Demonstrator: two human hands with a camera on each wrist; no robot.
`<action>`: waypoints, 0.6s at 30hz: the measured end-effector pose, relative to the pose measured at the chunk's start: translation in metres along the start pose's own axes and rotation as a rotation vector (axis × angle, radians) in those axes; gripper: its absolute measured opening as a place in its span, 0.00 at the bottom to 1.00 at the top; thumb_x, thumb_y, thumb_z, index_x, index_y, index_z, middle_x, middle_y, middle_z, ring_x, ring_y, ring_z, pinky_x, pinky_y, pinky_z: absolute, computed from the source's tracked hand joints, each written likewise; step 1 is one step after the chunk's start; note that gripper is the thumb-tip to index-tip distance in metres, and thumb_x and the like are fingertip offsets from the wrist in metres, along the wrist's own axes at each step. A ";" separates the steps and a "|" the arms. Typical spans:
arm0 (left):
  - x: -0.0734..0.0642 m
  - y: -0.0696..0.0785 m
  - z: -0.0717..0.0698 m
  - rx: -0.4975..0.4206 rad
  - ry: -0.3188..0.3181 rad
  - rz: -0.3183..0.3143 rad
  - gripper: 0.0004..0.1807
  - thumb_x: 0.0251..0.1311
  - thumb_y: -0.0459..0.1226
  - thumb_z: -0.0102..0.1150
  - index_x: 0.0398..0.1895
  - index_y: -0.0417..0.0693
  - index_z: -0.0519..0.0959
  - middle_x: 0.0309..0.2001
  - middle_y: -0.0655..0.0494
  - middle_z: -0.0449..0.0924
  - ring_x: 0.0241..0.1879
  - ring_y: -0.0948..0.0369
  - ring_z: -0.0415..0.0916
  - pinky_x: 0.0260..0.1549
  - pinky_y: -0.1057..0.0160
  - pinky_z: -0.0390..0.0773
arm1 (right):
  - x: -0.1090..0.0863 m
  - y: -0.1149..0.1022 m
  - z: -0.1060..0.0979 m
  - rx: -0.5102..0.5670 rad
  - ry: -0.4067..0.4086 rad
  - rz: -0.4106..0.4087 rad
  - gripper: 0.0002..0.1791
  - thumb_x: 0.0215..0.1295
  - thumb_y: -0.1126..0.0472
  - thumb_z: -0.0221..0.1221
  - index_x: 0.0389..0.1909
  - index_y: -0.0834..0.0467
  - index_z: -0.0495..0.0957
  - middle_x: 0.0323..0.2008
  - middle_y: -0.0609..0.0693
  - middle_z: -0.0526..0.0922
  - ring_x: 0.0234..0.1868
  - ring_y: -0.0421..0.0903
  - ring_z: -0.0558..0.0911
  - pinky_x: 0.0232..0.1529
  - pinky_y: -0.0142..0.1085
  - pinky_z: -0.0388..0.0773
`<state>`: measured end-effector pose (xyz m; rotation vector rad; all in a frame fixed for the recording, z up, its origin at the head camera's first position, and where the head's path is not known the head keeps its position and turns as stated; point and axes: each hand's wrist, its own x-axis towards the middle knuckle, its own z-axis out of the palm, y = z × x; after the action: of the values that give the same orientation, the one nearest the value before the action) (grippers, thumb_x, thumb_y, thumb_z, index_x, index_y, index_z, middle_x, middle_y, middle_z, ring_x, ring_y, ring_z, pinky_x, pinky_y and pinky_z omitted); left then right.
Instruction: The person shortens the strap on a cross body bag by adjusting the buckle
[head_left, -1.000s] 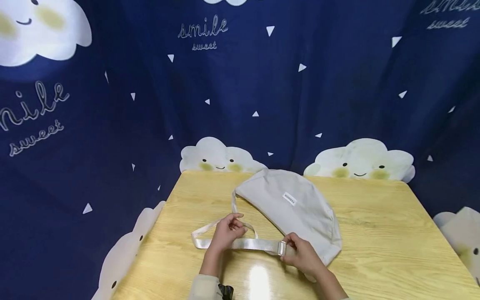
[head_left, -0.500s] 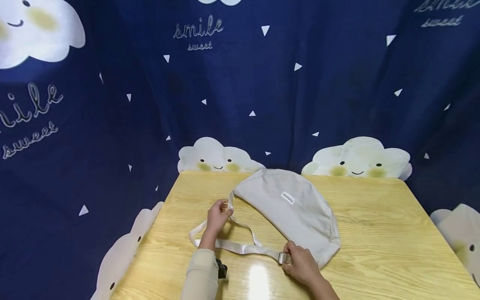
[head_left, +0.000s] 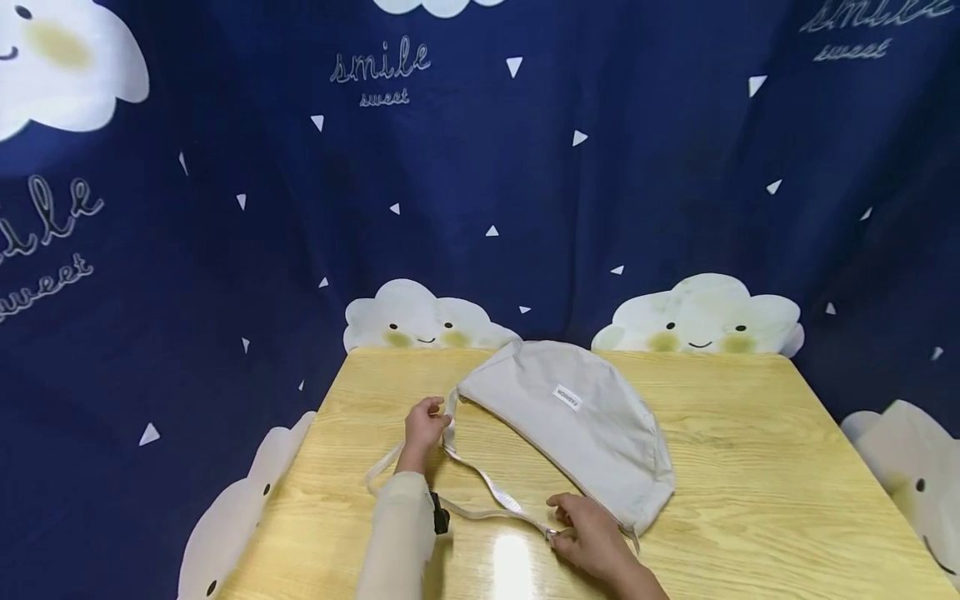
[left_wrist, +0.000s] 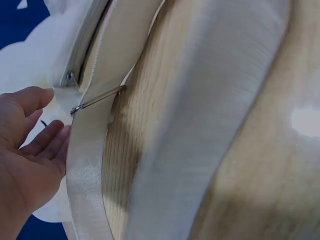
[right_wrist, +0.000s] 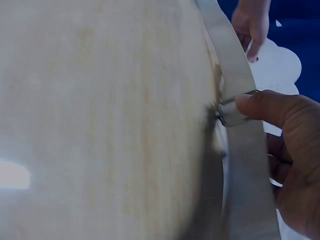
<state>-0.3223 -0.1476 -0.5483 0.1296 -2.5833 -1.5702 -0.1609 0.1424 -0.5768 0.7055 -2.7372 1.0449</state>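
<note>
A light grey cloth bag (head_left: 577,421) with a small white label lies on the wooden table (head_left: 750,467). Its pale webbing strap (head_left: 491,487) runs from the bag's left corner down to a metal buckle (head_left: 552,533). My left hand (head_left: 435,417) is by that left corner. In the left wrist view its fingers (left_wrist: 50,142) lie fairly straight against the strap's edge (left_wrist: 87,170), near a metal ring (left_wrist: 97,100), with the thumb held apart. My right hand (head_left: 562,533) pinches the buckle (right_wrist: 231,111), the thumb on top and the fingers under the strap (right_wrist: 247,170).
A dark blue curtain (head_left: 525,167) printed with clouds and "smile sweet" hangs behind and around the table. A black device (head_left: 441,521) is strapped to my left wrist. Bare tabletop lies right of the bag and along the near edge.
My left hand has moved up and left along the strap to the bag's left corner and loosened. My right hand has drawn the buckle nearer, and the strap's loop has flattened.
</note>
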 end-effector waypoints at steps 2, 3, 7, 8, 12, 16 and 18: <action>0.003 -0.001 0.000 0.005 -0.006 -0.047 0.19 0.53 0.27 0.62 0.51 0.35 0.76 0.45 0.39 0.77 0.46 0.46 0.74 0.40 0.54 0.76 | -0.003 -0.003 0.005 -0.003 0.022 -0.058 0.21 0.46 0.62 0.69 0.43 0.57 0.77 0.31 0.42 0.76 0.30 0.36 0.74 0.29 0.33 0.73; 0.004 -0.001 0.000 0.000 -0.017 -0.065 0.19 0.54 0.27 0.62 0.51 0.34 0.76 0.44 0.40 0.77 0.45 0.47 0.74 0.38 0.56 0.77 | -0.004 -0.004 0.006 -0.001 0.032 -0.082 0.19 0.46 0.62 0.69 0.42 0.57 0.78 0.30 0.42 0.77 0.30 0.35 0.75 0.29 0.32 0.72; 0.007 -0.001 0.002 0.041 -0.077 -0.070 0.18 0.54 0.27 0.61 0.50 0.34 0.77 0.38 0.42 0.78 0.35 0.52 0.75 0.27 0.61 0.76 | -0.004 -0.007 0.007 -0.004 0.051 -0.130 0.11 0.49 0.65 0.67 0.36 0.54 0.81 0.29 0.40 0.79 0.29 0.34 0.75 0.28 0.32 0.72; 0.007 0.000 0.003 0.061 -0.086 -0.062 0.17 0.53 0.26 0.61 0.48 0.34 0.78 0.36 0.43 0.78 0.33 0.53 0.75 0.25 0.61 0.75 | -0.003 -0.008 0.006 -0.005 0.050 -0.125 0.10 0.50 0.66 0.66 0.35 0.54 0.82 0.28 0.41 0.80 0.29 0.34 0.75 0.28 0.33 0.72; 0.008 0.000 0.005 0.170 -0.070 -0.011 0.15 0.48 0.24 0.58 0.42 0.36 0.81 0.29 0.48 0.79 0.27 0.58 0.73 0.23 0.63 0.74 | -0.004 -0.003 -0.002 -0.029 0.053 -0.036 0.08 0.52 0.67 0.64 0.33 0.54 0.82 0.29 0.42 0.81 0.29 0.34 0.75 0.28 0.33 0.73; 0.007 0.000 0.005 0.163 -0.058 -0.012 0.17 0.46 0.22 0.56 0.43 0.36 0.80 0.26 0.49 0.79 0.25 0.58 0.73 0.21 0.63 0.74 | -0.006 0.004 -0.010 -0.068 0.074 0.029 0.10 0.51 0.68 0.63 0.35 0.54 0.82 0.29 0.42 0.80 0.30 0.36 0.75 0.30 0.35 0.73; 0.007 0.000 0.006 0.154 -0.059 -0.019 0.19 0.45 0.22 0.55 0.45 0.35 0.79 0.27 0.48 0.79 0.26 0.58 0.74 0.21 0.64 0.73 | -0.008 0.007 -0.013 -0.074 0.074 0.040 0.11 0.50 0.69 0.62 0.35 0.54 0.82 0.31 0.41 0.80 0.32 0.37 0.76 0.32 0.36 0.74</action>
<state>-0.3295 -0.1436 -0.5504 0.1226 -2.7553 -1.3999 -0.1578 0.1583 -0.5729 0.5915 -2.7210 0.9514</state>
